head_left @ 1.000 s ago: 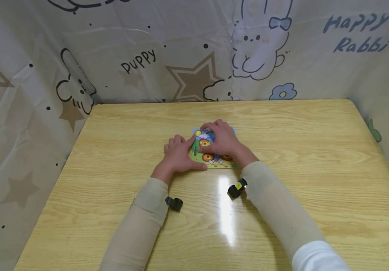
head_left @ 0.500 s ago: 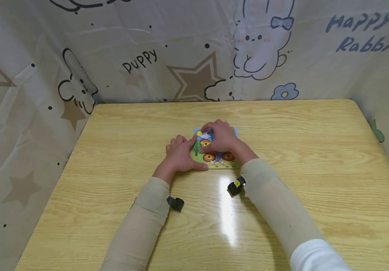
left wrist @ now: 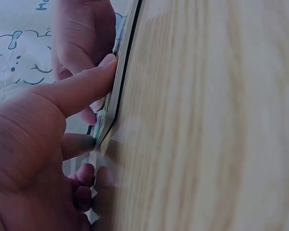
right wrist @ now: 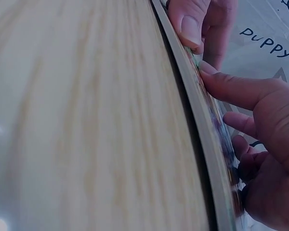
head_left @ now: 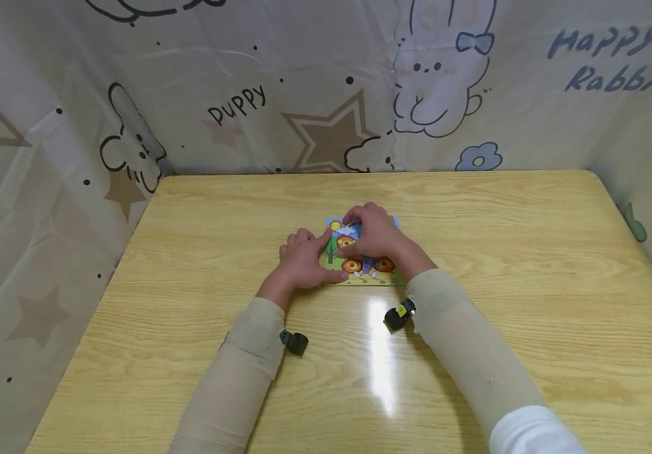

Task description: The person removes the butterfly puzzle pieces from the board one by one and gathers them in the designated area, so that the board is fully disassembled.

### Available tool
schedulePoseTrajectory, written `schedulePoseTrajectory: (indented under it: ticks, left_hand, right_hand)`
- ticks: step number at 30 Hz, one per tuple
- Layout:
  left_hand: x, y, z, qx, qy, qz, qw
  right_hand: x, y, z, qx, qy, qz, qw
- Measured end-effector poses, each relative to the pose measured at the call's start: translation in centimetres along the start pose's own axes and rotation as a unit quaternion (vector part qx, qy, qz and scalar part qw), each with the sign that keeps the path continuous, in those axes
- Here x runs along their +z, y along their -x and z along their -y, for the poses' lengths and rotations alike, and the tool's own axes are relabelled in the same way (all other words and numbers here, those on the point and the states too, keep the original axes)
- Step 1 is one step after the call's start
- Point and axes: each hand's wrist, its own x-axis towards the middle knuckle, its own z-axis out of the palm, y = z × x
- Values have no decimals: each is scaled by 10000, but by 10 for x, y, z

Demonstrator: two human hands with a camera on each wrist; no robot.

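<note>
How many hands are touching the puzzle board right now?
2. The left hand rests at the puzzle board's left edge, thumb along its near-left corner. The right hand lies on top of its picture, fingers pressing the upper part. What lies under that hand is hidden.

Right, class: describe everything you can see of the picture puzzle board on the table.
The puzzle board is a small, thin, flat square lying near the middle of the wooden table. Its printed scene shows blue sky, a sun, a green tree, grass and round orange shapes. The left hand rests at its left edge, thumb along the near side; the right hand lies on top, fingers pressing the picture, hiding much of it.
</note>
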Motion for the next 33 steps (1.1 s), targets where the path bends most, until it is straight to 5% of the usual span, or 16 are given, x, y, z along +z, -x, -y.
schedulePoseTrajectory:
  ticks: [33]
  left_hand:
    - [1, -2, -1, -101, -86, -51, 9999]
  right_hand:
    - [2, -2, 5, 315, -64, -58, 9995]
